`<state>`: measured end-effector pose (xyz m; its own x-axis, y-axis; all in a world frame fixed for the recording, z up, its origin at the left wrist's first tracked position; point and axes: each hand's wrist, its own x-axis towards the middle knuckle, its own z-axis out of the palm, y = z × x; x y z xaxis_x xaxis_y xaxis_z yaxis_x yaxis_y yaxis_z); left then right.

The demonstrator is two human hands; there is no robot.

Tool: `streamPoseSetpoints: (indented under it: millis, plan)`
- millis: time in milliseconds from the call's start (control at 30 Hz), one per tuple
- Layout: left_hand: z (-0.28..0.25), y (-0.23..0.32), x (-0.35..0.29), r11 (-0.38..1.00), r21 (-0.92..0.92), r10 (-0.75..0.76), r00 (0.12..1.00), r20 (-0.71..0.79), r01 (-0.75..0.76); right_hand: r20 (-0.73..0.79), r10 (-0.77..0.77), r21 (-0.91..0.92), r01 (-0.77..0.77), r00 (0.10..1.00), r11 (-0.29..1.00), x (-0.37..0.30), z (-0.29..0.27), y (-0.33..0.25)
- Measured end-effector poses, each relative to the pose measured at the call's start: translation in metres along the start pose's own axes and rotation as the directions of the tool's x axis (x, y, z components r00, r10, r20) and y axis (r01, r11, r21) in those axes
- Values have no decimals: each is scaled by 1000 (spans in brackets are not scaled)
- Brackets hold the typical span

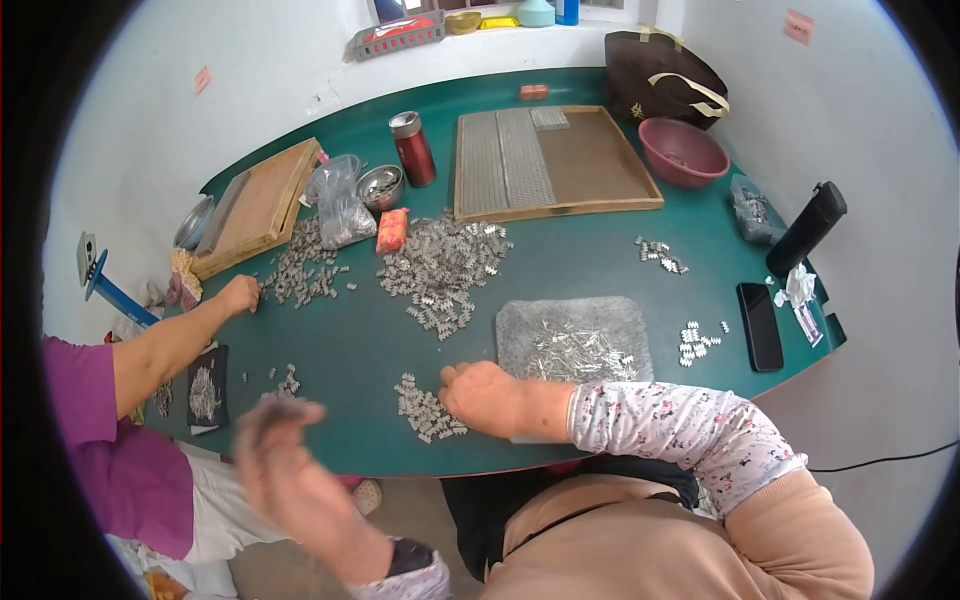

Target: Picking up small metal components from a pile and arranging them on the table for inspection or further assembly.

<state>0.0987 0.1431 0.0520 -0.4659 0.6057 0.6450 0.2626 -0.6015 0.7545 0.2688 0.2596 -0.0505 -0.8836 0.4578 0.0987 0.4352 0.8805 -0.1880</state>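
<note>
My right hand [488,398] rests low over the green table with its fingers curled, at the right edge of a small heap of grey toothed metal pieces [425,412]. Whatever it pinches is hidden. Smeared by motion, my left hand [295,480] hovers at the table's front edge, below a few more metal pieces [288,384]; its fingers are too blurred to read. A grey felt mat [520,325], beyond my right forearm, bears many thin silvery pins [575,352]. Farther off lies a large pile of the toothed pieces [445,265].
At left, a co-worker's hand [240,295] touches another pile [300,265]. Behind stand a wooden-framed tray [600,165] partly filled with rows of pieces, a red thermos [413,150] and a pink bowl [684,152]. A phone [760,327] and a black bottle [808,230] are at right.
</note>
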Motion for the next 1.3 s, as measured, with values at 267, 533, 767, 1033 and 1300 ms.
streamPoseSetpoints:
  millis: [267,533,767,1033,1300]
  plan:
    - [29,-110,-36,901,2,-434,900,43,435,14,81,18,-81,997,997,5,6,9]
    - [62,-118,-34,741,108,-650,667,363,663,-294,75,219,-9,953,976,-20,-33,25]
    - [92,-130,-36,630,8,-629,504,593,777,-475,7,163,80,880,983,-42,-38,41]
    - [104,-132,-25,530,-91,-670,482,564,843,-464,-100,52,139,880,989,-37,-42,73]
    - [99,-151,-27,566,-186,-715,591,373,803,-242,99,388,3,965,922,-4,-47,103]
